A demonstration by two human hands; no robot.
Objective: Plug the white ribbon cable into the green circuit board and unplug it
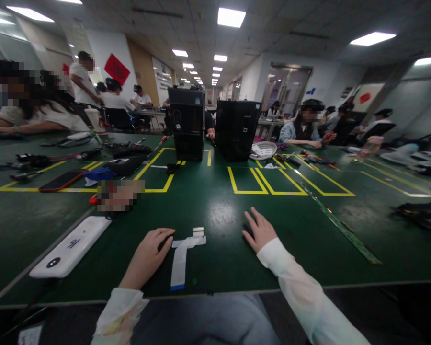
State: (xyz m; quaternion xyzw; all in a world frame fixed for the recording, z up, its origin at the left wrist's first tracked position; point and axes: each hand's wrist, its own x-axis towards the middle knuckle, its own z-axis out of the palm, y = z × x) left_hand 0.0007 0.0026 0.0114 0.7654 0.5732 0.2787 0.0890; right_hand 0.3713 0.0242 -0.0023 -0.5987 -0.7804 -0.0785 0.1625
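Flat on the green table (215, 263) in front of me lies a white ribbon cable (179, 263), bent into an angled shape, with a blue strip at its near end. A small pale connector piece (198, 232) sits at the cable's far end. My left hand (149, 256) rests just left of the cable, fingers extended and fingertips close to its upper bend; whether they touch it I cannot tell. Over to the right, my right hand (260, 230) lies on the table with its fingers spread, apart from the cable and holding nothing.
A white power bank (72, 247) lies at the left. Two black computer towers (187, 124) stand at the back, beside a white basket (263, 150). A long green circuit strip (339, 223) lies at right. Yellow tape (251, 192) marks the table. Several people sit around.
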